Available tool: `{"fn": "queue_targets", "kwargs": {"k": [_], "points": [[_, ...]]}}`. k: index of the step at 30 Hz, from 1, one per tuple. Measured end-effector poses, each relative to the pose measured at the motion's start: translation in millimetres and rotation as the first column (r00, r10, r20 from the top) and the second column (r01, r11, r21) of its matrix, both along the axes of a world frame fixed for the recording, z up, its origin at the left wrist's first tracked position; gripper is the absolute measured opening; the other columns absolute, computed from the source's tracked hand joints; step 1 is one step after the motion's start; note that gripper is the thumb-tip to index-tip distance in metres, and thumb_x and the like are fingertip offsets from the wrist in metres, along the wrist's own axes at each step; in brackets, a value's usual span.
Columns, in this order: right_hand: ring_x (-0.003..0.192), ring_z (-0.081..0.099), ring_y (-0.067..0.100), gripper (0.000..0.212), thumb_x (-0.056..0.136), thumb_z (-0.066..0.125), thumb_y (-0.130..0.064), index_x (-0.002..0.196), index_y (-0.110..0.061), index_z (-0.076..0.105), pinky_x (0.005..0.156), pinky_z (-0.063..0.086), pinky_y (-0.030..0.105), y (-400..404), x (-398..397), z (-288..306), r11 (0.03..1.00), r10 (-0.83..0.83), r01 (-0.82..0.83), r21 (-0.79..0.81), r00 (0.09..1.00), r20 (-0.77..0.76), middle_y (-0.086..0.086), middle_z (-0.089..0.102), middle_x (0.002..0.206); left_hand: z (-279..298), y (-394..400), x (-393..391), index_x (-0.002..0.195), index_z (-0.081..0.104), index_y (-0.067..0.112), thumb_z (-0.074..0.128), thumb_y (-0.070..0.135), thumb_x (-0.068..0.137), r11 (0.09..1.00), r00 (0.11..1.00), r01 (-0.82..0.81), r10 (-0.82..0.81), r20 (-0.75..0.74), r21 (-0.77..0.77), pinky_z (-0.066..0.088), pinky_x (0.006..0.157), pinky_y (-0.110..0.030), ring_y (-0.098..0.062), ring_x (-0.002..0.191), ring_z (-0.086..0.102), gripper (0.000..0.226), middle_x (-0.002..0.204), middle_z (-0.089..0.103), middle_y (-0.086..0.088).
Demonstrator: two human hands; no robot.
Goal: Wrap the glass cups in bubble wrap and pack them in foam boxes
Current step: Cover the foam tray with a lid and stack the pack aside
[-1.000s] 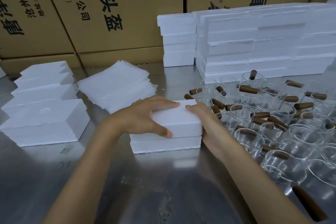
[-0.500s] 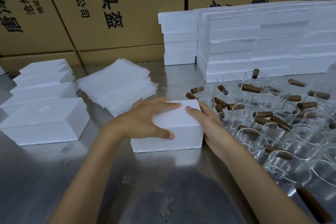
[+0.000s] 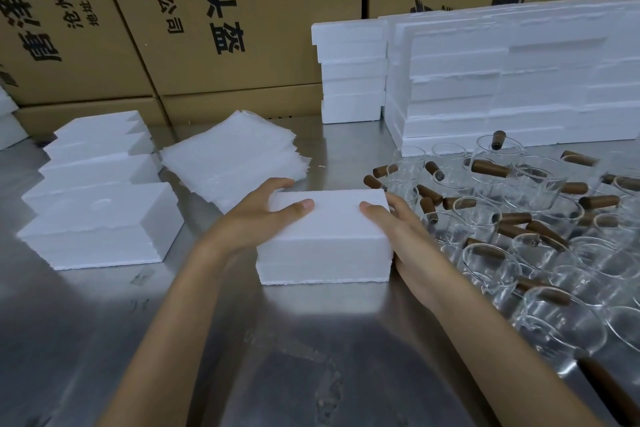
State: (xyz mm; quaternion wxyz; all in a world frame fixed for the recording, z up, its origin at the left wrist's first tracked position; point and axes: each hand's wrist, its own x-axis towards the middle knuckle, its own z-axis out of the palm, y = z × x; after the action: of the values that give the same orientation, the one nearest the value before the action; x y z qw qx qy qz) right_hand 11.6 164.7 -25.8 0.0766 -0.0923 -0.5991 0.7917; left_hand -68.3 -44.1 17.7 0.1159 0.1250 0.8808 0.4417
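Observation:
A closed white foam box (image 3: 329,239) sits on the steel table (image 3: 242,340) in front of me. My left hand (image 3: 258,215) grips its left end, thumb on the lid and fingers round the far corner. My right hand (image 3: 405,232) holds its right end, thumb on the lid, fingers down the side. Several glass cups with brown wooden handles (image 3: 540,246) crowd the table to the right. A pile of bubble wrap sheets (image 3: 232,156) lies behind the box to the left.
Closed foam boxes (image 3: 100,222) stand in a row at the left. Stacks of foam boxes (image 3: 512,80) rise at the back right. Cardboard cartons (image 3: 214,17) wall off the back of the table.
The lid has been pressed down so the box's two halves now sit closed together. Both hands have shifted from the top to the ends of the box.

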Motion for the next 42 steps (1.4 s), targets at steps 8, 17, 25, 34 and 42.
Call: {"fn": "queue_targets", "kwargs": {"k": [8, 17, 25, 34, 42], "points": [[0.095, 0.069, 0.005, 0.025, 0.090, 0.066, -0.036, 0.114, -0.040, 0.062, 0.083, 0.053, 0.027, -7.1, 0.3, -4.1, 0.997, -0.075, 0.076, 0.016, 0.997, -0.013, -0.016, 0.072, 0.103, -3.7, -4.2, 1.4, 0.126, 0.049, 0.052, 0.062, 0.069, 0.082, 0.998, 0.999, 0.022, -0.024, 0.040, 0.062, 0.044, 0.074, -0.014, 0.004, 0.102, 0.053, 0.049, 0.115, 0.050, 0.030], [0.090, 0.069, 0.002, 0.021, 0.090, 0.066, -0.039, 0.110, -0.043, 0.064, 0.078, 0.052, 0.024, -7.5, 2.8, -2.4, 0.996, -0.062, 0.061, 0.067, 0.998, 0.004, -0.018, 0.072, 0.103, 6.6, 1.4, 11.7, 0.129, 0.050, 0.046, 0.066, 0.056, 0.087, 0.999, 0.999, -0.009, 0.010, -0.033, 0.034, 0.040, 0.069, -0.009, 0.007, 0.100, 0.051, 0.046, 0.120, 0.050, 0.023], [0.104, 0.067, 0.006, 0.031, 0.087, 0.056, -0.059, 0.107, -0.042, 0.072, 0.096, 0.046, 0.030, -24.0, 4.6, -2.1, 0.990, 0.023, -0.024, 0.141, 1.000, 0.009, -0.013, 0.073, 0.107, 2.5, 55.4, 58.1, 0.125, 0.061, 0.029, 0.049, 0.040, 0.098, 0.950, 0.778, -0.068, -0.142, -0.613, -0.306, 0.033, 0.099, -0.034, -0.019, 0.124, 0.044, 0.031, 0.129, 0.056, 0.006], [0.113, 0.063, 0.008, 0.058, 0.098, 0.024, -0.063, 0.123, -0.032, 0.066, 0.101, 0.043, 0.028, -16.6, 2.1, 0.5, 0.976, 0.216, -0.215, -0.020, 0.976, 0.018, -0.006, 0.070, 0.120, -7.4, 83.4, 78.3, 0.137, 0.037, 0.019, 0.057, 0.046, 0.086, 0.723, 0.838, -0.264, -0.155, -0.522, -0.639, 0.026, 0.111, -0.060, -0.033, 0.137, 0.026, 0.061, 0.147, 0.032, -0.011], [0.122, 0.055, 0.022, 0.059, 0.101, 0.024, -0.053, 0.142, -0.019, 0.049, 0.105, 0.042, 0.037, -12.6, -1.3, 2.4, 0.993, 0.115, -0.116, 0.009, 0.990, 0.087, 0.009, 0.058, 0.132, -7.3, 75.7, 76.1, 0.145, 0.025, 0.007, 0.059, 0.024, 0.086, 0.513, 0.880, -0.403, -0.012, -0.476, -0.758, 0.025, 0.112, -0.065, -0.043, 0.137, 0.031, 0.071, 0.148, 0.031, -0.020]]}}
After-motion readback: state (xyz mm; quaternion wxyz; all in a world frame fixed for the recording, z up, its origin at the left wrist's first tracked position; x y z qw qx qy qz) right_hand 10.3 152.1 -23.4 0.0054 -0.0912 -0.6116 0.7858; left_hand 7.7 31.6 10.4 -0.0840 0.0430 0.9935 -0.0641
